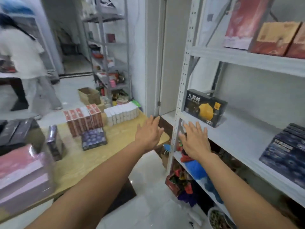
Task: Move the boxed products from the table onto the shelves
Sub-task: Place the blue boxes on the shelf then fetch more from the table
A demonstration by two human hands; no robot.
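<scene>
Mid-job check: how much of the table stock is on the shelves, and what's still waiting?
Looks done: a black box stands on the middle shelf, with dark blue boxes further right. In hand: nothing; the left hand and right hand are both open and empty near the shelf edge. Left: most of it, as red boxes, white boxes, a blue box and pink boxes sit on the table.

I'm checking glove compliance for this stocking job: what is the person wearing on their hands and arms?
No gloves, rings, watch or bracelet show on the left hand or right hand. The left forearm and right forearm are uncovered to the frame's edge; no sleeve is in view.
</scene>
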